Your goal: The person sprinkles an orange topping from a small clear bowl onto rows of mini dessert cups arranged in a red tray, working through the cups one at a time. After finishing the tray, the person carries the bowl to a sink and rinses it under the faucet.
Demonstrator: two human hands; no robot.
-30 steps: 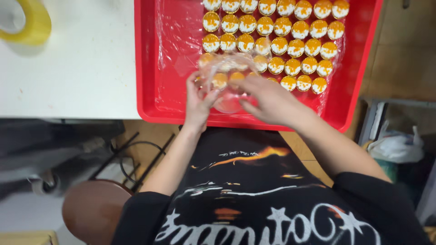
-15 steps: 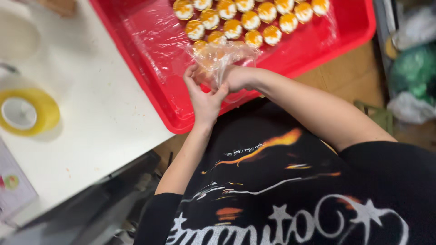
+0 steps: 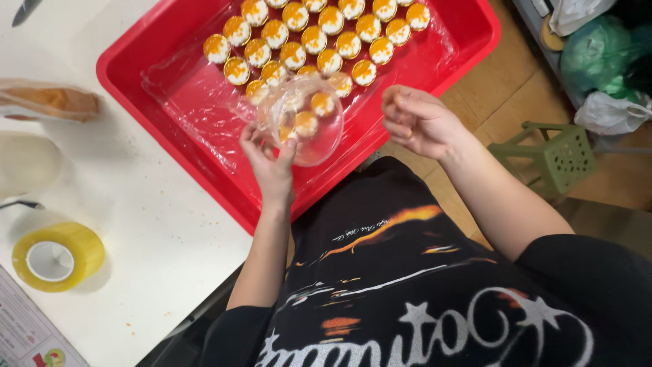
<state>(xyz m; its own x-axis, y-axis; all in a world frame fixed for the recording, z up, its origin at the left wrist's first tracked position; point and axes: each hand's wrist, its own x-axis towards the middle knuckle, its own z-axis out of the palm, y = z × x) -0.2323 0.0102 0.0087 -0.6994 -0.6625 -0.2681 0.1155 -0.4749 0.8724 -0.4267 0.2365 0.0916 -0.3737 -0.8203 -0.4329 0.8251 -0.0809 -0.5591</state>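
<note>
Taking the red tray (image 3: 170, 109) as our landmark, we find a roll of yellow tape (image 3: 58, 255) well to its left on the white table (image 3: 149, 238), lying flat, and a clear bag with something brown in it (image 3: 47, 102) also left of the tray, nearer its far corner. Inside the tray, on a clear plastic liner (image 3: 197, 102), rows of small round orange-topped pastries (image 3: 305, 34) fill the far part. At the tray's near edge our left hand (image 3: 272, 163) has its fingers clamped on a round clear plastic container (image 3: 305, 119), which is tilted and holds a few of the same pastries. Just right of the tray's near corner, our right hand (image 3: 418, 122) hovers empty, fingers loosely curled and slightly apart. Further right of the tray, a green stool (image 3: 553, 156) stands on the floor.
</note>
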